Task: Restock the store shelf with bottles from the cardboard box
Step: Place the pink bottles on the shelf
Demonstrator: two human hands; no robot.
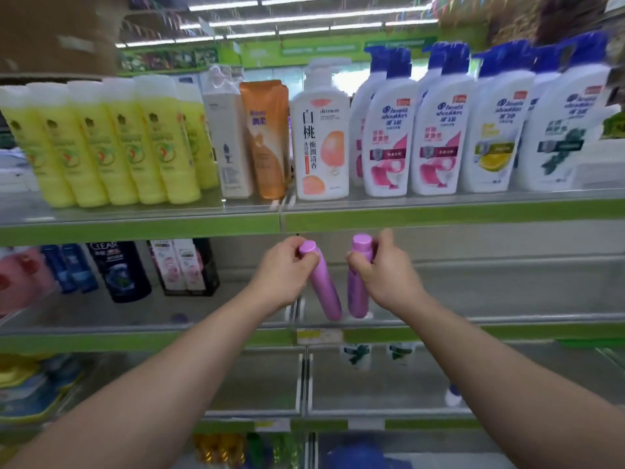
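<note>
Three green-edged tiers make up the store shelf [473,289]. White blue-capped bottles [439,130] line its top tier at one o'clock, yellow tubes [101,147] at ten o'clock. Dead centre, two bottles have their bases at the middle tier's front edge — the left purple bottle [326,289] tilted, base toward five o'clock, the right purple bottle [356,296] nearly upright. The left hand [280,275] curls round the first just below its cap; the right hand [385,269] grips the other likewise.

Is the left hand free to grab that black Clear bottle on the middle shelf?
Probably not yet: the left hand grips a purple bottle, though nothing blocks the Clear bottle.
</note>
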